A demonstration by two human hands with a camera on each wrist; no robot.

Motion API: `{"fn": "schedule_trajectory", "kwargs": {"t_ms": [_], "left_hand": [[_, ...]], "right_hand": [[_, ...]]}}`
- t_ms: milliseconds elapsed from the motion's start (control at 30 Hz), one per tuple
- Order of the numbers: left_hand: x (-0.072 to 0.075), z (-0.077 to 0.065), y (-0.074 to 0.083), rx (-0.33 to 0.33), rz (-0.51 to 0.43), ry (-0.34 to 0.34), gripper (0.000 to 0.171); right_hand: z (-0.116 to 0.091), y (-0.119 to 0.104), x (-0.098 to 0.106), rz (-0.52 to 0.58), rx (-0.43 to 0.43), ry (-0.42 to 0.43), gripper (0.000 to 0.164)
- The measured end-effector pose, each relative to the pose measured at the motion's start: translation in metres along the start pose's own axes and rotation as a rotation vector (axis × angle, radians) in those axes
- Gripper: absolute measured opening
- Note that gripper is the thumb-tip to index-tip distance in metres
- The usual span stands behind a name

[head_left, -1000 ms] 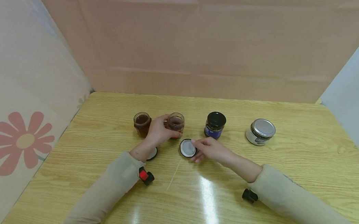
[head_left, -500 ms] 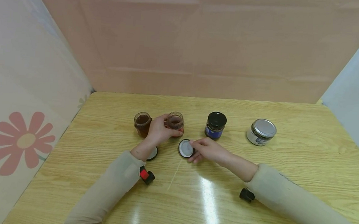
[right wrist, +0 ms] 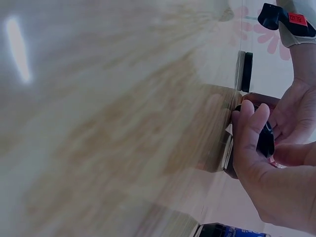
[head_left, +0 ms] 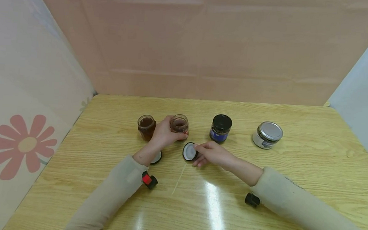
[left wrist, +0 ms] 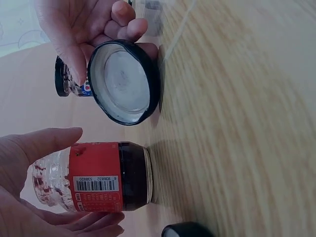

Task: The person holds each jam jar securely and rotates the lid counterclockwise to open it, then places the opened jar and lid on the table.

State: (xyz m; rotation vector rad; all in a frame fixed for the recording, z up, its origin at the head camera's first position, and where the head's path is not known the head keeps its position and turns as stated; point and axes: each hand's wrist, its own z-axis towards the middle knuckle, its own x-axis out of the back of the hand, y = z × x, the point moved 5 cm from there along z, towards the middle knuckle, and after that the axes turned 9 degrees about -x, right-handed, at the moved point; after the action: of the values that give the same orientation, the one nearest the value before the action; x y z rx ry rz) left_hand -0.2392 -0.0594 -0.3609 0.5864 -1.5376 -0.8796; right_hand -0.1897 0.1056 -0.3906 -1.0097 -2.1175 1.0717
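In the head view my left hand [head_left: 164, 133] grips an uncapped glass jar [head_left: 180, 124] from its left side. The left wrist view shows this jar's red label [left wrist: 96, 168] with a barcode, dark contents at the bottom and smears inside the glass. My right hand [head_left: 211, 153] pinches a black-rimmed jar lid [head_left: 189, 152] by its right edge. The lid's pale inner face is turned up and tilted toward the left, just in front of the jar. In the right wrist view, the right fingers [right wrist: 249, 133] cover much of the lid.
Left of the gripped jar stands another uncapped jar [head_left: 146, 126] with dark contents. A second lid [head_left: 156, 158] lies partly behind the left wrist. To the right stand a black-capped jar [head_left: 221, 128] with a blue label and a wide silver-lidded jar [head_left: 267, 135].
The right hand has shifted slightly left with the lid, which has tilted more on edge. The left hand keeps its grip on the jar, almost unmoved.
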Motion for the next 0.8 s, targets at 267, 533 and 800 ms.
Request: {"fn": "schedule_trajectory", "kwargs": {"t_ms": [267,533,800], "left_hand": [[0.004,-0.002,0.004,-0.019,-0.018,0.026,0.076],[0.007,-0.005,0.011,-0.037,-0.027,0.056,0.08],[0.008,-0.008,0.016,-0.067,-0.027,0.073,0.077]], "right_hand": [[-0.002,-0.002,0.003,-0.03,0.0,0.028,0.038],[-0.002,-0.003,0.001,-0.059,0.007,0.016,0.039],[-0.004,-0.003,0.001,-0.058,0.025,-0.001,0.039]]}}
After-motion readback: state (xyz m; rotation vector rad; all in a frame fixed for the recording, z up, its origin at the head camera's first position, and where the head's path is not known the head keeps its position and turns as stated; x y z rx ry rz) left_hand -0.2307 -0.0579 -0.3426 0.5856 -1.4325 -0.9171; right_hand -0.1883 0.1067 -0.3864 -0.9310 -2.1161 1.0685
